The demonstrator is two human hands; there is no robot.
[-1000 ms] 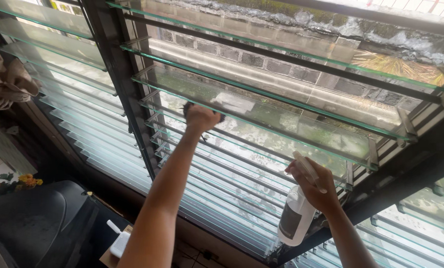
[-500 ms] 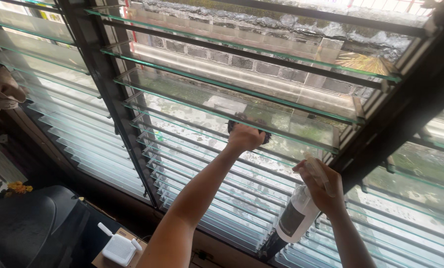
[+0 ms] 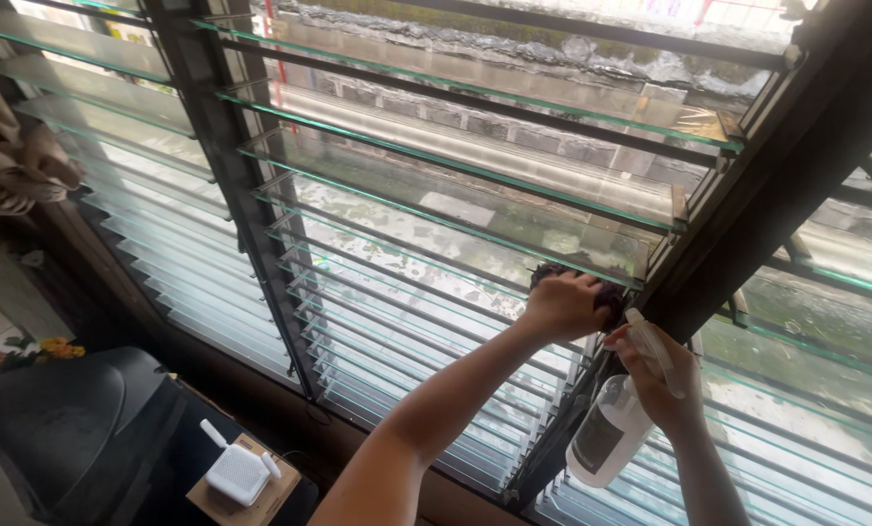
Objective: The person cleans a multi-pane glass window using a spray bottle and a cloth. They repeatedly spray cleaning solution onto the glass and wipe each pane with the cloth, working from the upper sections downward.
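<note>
My left hand (image 3: 565, 304) presses a dark cloth (image 3: 606, 290) against a glass louvre slat (image 3: 455, 216) near the slat's right end, beside the dark window frame post (image 3: 748, 234). Just to the right and lower, my right hand (image 3: 662, 375) grips a white spray bottle (image 3: 606, 433) by its trigger head, the bottle hanging down in front of the lower slats. The two hands are almost touching. Most of the cloth is hidden under my fingers.
Rows of tilted glass slats fill the window on both sides of the dark posts (image 3: 231, 195). Below left sits a small white router (image 3: 236, 472) on a cardboard box (image 3: 246, 499), next to a dark rounded seat (image 3: 56, 429). Cloth hangs at the far left (image 3: 7, 156).
My left hand has slid the cloth rightward along the slat, from its middle to its right end. My right hand with the bottle has stayed near the post; the view has shifted.
</note>
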